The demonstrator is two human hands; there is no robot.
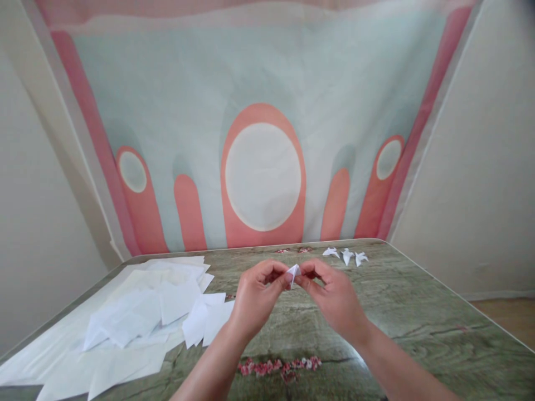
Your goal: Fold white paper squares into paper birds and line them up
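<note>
Between my two hands, above the middle of the table, is a small piece of folded white paper with a pointed top. My left hand pinches its left side with thumb and fingers. On the other side, my right hand grips the paper the same way. The fingertips hide part of the folds. Beyond my right hand, several small folded paper birds rest near the table's far edge. Left of my left hand lie a few small square white sheets.
A spread pile of larger white paper sheets covers the table's left side. The wood-patterned table has printed pink flowers near its front. Behind it hangs a cloth with pink arches, between pale walls.
</note>
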